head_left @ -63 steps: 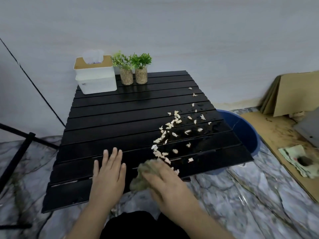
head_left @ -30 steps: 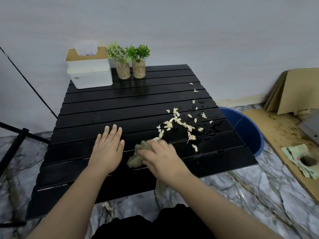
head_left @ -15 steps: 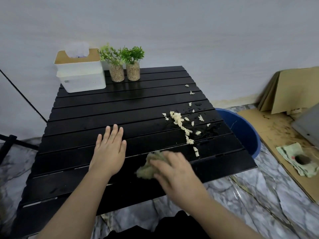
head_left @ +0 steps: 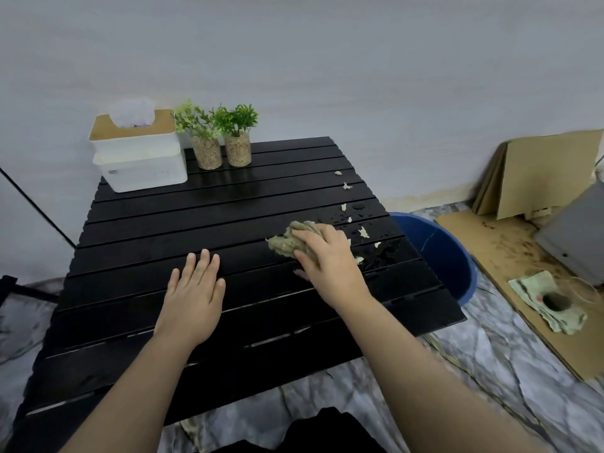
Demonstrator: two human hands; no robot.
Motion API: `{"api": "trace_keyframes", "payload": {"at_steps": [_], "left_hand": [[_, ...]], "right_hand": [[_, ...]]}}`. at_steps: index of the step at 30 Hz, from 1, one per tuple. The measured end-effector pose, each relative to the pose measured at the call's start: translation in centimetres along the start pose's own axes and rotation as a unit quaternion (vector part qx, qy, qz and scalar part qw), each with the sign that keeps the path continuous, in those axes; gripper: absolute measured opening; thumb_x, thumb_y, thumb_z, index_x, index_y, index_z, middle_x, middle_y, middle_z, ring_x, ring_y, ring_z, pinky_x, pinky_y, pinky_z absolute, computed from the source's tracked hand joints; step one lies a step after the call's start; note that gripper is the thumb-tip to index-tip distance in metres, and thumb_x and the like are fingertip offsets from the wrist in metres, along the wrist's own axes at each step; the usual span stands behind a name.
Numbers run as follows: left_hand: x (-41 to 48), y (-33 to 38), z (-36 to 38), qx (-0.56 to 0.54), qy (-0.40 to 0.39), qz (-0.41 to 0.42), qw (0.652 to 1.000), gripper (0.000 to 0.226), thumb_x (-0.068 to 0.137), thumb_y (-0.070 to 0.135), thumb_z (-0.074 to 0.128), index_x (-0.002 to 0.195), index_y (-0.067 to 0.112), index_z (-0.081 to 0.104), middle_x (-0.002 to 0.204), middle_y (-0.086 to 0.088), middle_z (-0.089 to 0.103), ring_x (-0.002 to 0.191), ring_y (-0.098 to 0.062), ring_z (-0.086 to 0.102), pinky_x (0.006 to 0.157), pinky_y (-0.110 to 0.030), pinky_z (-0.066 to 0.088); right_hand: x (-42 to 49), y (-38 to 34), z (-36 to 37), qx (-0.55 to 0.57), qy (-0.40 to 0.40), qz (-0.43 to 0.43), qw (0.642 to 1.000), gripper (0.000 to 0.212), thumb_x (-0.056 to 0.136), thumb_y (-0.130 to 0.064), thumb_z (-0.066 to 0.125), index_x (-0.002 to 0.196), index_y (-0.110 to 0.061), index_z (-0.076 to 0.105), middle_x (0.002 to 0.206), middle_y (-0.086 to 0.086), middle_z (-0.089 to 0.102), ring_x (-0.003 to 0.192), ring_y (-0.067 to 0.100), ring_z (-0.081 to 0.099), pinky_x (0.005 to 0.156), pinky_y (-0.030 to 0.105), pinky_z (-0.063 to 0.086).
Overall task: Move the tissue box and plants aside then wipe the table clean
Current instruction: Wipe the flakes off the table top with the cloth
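A black slatted table (head_left: 157,223) fills the middle of the view. At its far left corner stands a white tissue box (head_left: 139,158) with a tan lid. Two small green plants (head_left: 206,138) (head_left: 238,135) in gravel-filled glass jars stand right beside it. My right hand (head_left: 327,253) presses a crumpled olive-green cloth (head_left: 286,241) onto the right part of the table. Pale scraps (head_left: 362,232) and water drops lie just right of the cloth, toward the table's right edge. My left hand (head_left: 194,295) rests flat on the table, fingers apart, holding nothing.
A blue bucket (head_left: 447,256) stands on the floor against the table's right edge. Cardboard sheets (head_left: 536,174) lean on the wall at far right, and a stained rag (head_left: 549,300) lies on floor cardboard. A black stand leg (head_left: 19,289) is at left.
My right hand has swept the cloth from the table's near edge up and to the right, into the scraps. The scraps are pushed closer to the right edge. My left hand stays flat.
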State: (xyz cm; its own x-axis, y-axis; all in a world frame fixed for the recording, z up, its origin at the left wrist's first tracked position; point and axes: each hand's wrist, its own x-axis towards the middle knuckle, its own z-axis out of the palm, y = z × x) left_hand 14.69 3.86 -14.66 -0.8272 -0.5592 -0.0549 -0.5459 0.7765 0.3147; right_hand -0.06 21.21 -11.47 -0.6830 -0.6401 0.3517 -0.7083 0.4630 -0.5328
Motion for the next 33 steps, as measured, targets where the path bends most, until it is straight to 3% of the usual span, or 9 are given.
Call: {"api": "trace_keyframes", "payload": {"at_steps": [4,8,10,16,20,23,26,29,33], "left_hand": [[0.2,1.6,-0.1,-0.016,0.0,-0.037,0.999,0.053,0.098,0.034,0.017,0.147,0.018,0.007,0.159,0.0,0.0,0.145,-0.017,-0.011,0.119,-0.041,-0.006],[0.6,6.4,0.5,-0.067,0.001,0.01,0.998,0.052,0.098,0.033,0.018,0.147,0.018,0.008,0.159,0.002,0.004,0.145,-0.015,-0.01,0.117,-0.039,-0.008],[1.3,8.2,0.9,-0.088,0.0,0.036,0.996,0.052,0.098,0.033,0.02,0.147,0.018,0.008,0.158,0.002,0.004,0.145,-0.014,-0.009,0.118,-0.036,-0.005],[3.2,8.6,2.7,-0.011,-0.018,0.072,0.997,0.053,0.098,0.037,0.015,0.147,0.021,0.004,0.158,0.004,-0.004,0.144,-0.013,-0.013,0.118,-0.034,-0.006],[3.0,8.6,2.9,-0.004,-0.003,0.078,0.997,0.053,0.098,0.037,0.014,0.147,0.022,0.002,0.158,0.006,-0.005,0.143,-0.01,-0.014,0.116,-0.032,-0.008],[3.0,8.6,2.9,-0.006,0.002,0.078,0.997,0.053,0.098,0.037,0.015,0.147,0.022,0.004,0.158,0.006,-0.004,0.143,-0.01,-0.013,0.117,-0.032,-0.008],[3.2,8.5,3.0,0.0,0.006,0.076,0.997,0.053,0.098,0.036,0.015,0.147,0.022,0.004,0.158,0.006,-0.003,0.144,-0.011,-0.012,0.118,-0.033,-0.006],[3.2,8.6,3.0,0.002,0.01,0.073,0.997,0.053,0.098,0.036,0.015,0.147,0.022,0.005,0.158,0.006,-0.002,0.144,-0.011,-0.012,0.118,-0.033,-0.006],[3.0,8.8,3.0,-0.006,0.011,0.068,0.998,0.052,0.098,0.036,0.016,0.147,0.023,0.006,0.158,0.007,-0.002,0.144,-0.011,-0.014,0.118,-0.034,-0.007]], "right_hand": [[-7.5,1.7,-4.2,-0.112,-0.035,-0.109,0.987,0.037,0.086,-0.035,0.052,0.12,-0.024,0.059,0.12,0.004,0.059,0.104,0.025,0.052,0.085,0.036,0.042],[-11.6,4.3,-3.6,-0.173,-0.094,-0.176,0.964,0.045,0.093,-0.049,0.044,0.136,-0.039,0.04,0.145,-0.003,0.045,0.136,0.025,0.034,0.109,0.045,0.022],[-11.2,5.2,-3.4,-0.145,-0.095,-0.185,0.967,0.041,0.096,-0.048,0.039,0.136,-0.042,0.039,0.143,-0.003,0.046,0.132,0.023,0.038,0.108,0.044,0.024],[-4.1,8.0,-3.2,-0.154,-0.084,-0.066,0.982,0.041,0.085,-0.053,0.04,0.122,-0.043,0.054,0.128,-0.005,0.057,0.109,0.021,0.048,0.082,0.039,0.036],[1.3,9.7,-2.8,-0.134,-0.083,-0.002,0.987,0.039,0.09,-0.046,0.046,0.126,-0.035,0.055,0.136,-0.001,0.048,0.12,0.028,0.041,0.093,0.044,0.036],[1.7,9.6,-3.6,-0.023,-0.022,0.017,0.999,0.035,0.091,-0.037,0.052,0.125,-0.028,0.058,0.135,0.0,0.05,0.119,0.024,0.04,0.101,0.041,0.034],[-1.5,8.8,-5.4,0.012,-0.018,-0.083,0.996,0.038,0.091,-0.041,0.048,0.122,-0.022,0.06,0.132,0.003,0.053,0.117,0.02,0.044,0.101,0.027,0.029],[-6.4,8.0,-5.8,-0.073,-0.11,-0.22,0.967,0.037,0.094,-0.044,0.045,0.127,-0.031,0.053,0.138,-0.001,0.047,0.122,0.019,0.044,0.096,0.035,0.037],[-6.4,7.8,-4.6,-0.153,-0.162,-0.216,0.951,0.045,0.089,-0.061,0.039,0.13,-0.043,0.045,0.141,-0.006,0.046,0.125,0.023,0.044,0.093,0.043,0.038]]}}
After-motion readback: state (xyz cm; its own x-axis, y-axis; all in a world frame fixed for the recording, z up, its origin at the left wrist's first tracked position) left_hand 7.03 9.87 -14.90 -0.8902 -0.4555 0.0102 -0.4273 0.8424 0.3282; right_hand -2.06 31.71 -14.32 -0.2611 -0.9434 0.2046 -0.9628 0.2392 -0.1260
